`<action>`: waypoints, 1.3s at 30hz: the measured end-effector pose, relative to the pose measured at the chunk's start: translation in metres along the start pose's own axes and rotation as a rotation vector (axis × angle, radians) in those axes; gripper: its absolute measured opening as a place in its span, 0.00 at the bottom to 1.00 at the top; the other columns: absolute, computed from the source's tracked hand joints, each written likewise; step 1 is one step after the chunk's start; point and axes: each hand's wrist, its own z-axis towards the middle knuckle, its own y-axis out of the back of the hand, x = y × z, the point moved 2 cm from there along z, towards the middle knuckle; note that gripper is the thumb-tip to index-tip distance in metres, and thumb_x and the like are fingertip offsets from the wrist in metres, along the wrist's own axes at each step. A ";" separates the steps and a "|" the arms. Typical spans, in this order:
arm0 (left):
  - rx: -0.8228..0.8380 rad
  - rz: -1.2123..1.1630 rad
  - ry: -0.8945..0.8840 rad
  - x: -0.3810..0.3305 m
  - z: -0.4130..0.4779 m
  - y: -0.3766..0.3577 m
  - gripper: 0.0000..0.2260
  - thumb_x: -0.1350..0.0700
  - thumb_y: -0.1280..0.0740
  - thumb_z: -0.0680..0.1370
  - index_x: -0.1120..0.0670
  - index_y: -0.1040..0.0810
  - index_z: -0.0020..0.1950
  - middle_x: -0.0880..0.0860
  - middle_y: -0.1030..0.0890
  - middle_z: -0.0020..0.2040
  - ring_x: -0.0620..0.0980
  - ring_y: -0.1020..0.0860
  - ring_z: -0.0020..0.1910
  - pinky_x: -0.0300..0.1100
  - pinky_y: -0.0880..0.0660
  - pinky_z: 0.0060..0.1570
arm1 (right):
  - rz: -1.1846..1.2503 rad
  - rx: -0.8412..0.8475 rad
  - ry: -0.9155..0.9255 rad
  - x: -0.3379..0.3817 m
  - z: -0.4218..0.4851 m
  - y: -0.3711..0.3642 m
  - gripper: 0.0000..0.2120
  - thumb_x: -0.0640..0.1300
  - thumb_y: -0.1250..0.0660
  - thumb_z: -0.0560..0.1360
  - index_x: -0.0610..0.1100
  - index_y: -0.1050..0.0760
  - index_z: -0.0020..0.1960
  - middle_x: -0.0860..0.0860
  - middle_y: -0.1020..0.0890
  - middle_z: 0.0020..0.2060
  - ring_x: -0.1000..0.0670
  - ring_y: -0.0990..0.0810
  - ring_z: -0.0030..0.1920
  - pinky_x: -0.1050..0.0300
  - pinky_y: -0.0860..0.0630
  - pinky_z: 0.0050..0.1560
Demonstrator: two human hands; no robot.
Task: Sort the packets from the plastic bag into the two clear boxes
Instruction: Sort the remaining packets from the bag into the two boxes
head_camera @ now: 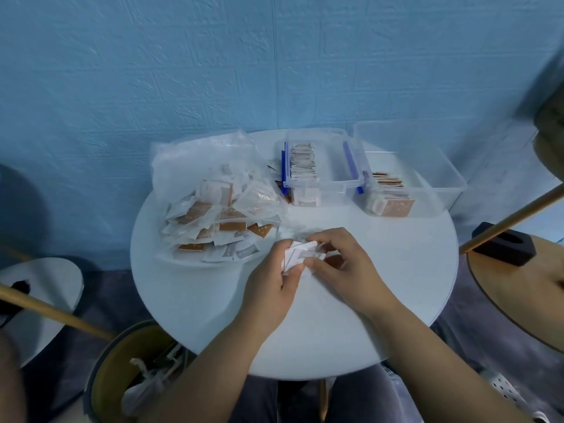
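Both hands, left (276, 277) and right (341, 264), pinch white packets (297, 254) together over bare counter (396, 270) near its front edge, packets tilted.

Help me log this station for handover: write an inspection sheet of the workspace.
Surface: round white table.
Job's things: plastic bag at left, heap of packets spilling from it; clipped box holds a row of packets; second box to its right holds brown packets.
Clutter: loose packets beside the clipped box.
Grippers: left hand and right hand both hold white packets over the table.
Cables: nothing seen.
Surroundings: blue wall; bin on the floor at left.
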 end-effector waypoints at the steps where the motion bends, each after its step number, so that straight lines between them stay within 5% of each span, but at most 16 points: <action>1: -0.008 -0.026 -0.010 0.000 -0.001 0.000 0.15 0.56 0.39 0.79 0.51 0.33 0.66 0.48 0.24 0.57 0.47 0.24 0.54 0.30 0.30 0.47 | 0.024 0.004 -0.013 0.001 -0.001 -0.001 0.15 0.36 0.28 0.70 0.53 0.25 0.50 0.52 0.23 0.47 0.55 0.24 0.44 0.66 0.27 0.44; 4: 0.001 -0.074 -0.027 -0.001 -0.002 -0.001 0.14 0.58 0.39 0.79 0.50 0.33 0.63 0.48 0.24 0.56 0.47 0.25 0.54 0.33 0.28 0.49 | 0.086 0.031 -0.088 0.002 -0.004 -0.002 0.12 0.36 0.30 0.72 0.50 0.25 0.50 0.54 0.21 0.44 0.53 0.23 0.43 0.63 0.25 0.45; 9: 0.034 -0.051 -0.042 -0.003 -0.003 -0.004 0.16 0.57 0.39 0.79 0.48 0.36 0.65 0.47 0.24 0.57 0.46 0.23 0.51 0.36 0.26 0.49 | -0.125 0.044 0.016 -0.001 -0.010 -0.001 0.21 0.41 0.33 0.75 0.62 0.33 0.59 0.63 0.24 0.49 0.58 0.25 0.48 0.70 0.29 0.51; 16: -0.018 0.007 -0.009 0.008 -0.008 -0.006 0.21 0.55 0.37 0.78 0.50 0.38 0.70 0.50 0.25 0.62 0.47 0.25 0.58 0.45 0.26 0.58 | -0.313 0.086 0.211 -0.005 -0.016 -0.011 0.20 0.48 0.42 0.76 0.49 0.34 0.68 0.51 0.22 0.55 0.58 0.27 0.54 0.78 0.36 0.55; 22: 0.017 0.176 -0.057 0.005 -0.010 -0.008 0.22 0.54 0.43 0.80 0.48 0.45 0.74 0.47 0.34 0.70 0.46 0.33 0.66 0.40 0.34 0.65 | -0.303 0.137 0.165 -0.005 -0.015 -0.011 0.21 0.43 0.39 0.76 0.46 0.33 0.69 0.58 0.28 0.54 0.67 0.33 0.53 0.79 0.38 0.54; 31: -0.067 0.160 -0.007 0.005 -0.008 -0.008 0.13 0.55 0.39 0.79 0.52 0.31 0.64 0.50 0.23 0.57 0.47 0.26 0.55 0.37 0.31 0.52 | -0.311 0.135 0.143 -0.006 -0.017 -0.012 0.16 0.49 0.42 0.78 0.49 0.33 0.65 0.55 0.26 0.55 0.63 0.30 0.53 0.78 0.37 0.54; 36: -0.069 0.221 -0.014 0.005 -0.007 -0.009 0.13 0.54 0.40 0.79 0.53 0.31 0.63 0.50 0.24 0.56 0.48 0.27 0.55 0.37 0.32 0.50 | -0.359 0.184 0.212 -0.007 -0.017 -0.015 0.19 0.49 0.46 0.79 0.44 0.36 0.68 0.47 0.25 0.58 0.52 0.27 0.56 0.62 0.32 0.59; 39: -0.069 0.238 -0.017 0.006 -0.008 -0.009 0.12 0.53 0.40 0.79 0.53 0.30 0.62 0.51 0.25 0.56 0.48 0.28 0.55 0.36 0.32 0.50 | -0.363 0.194 0.203 -0.006 -0.018 -0.013 0.18 0.49 0.46 0.79 0.45 0.36 0.67 0.50 0.26 0.57 0.56 0.28 0.55 0.68 0.34 0.58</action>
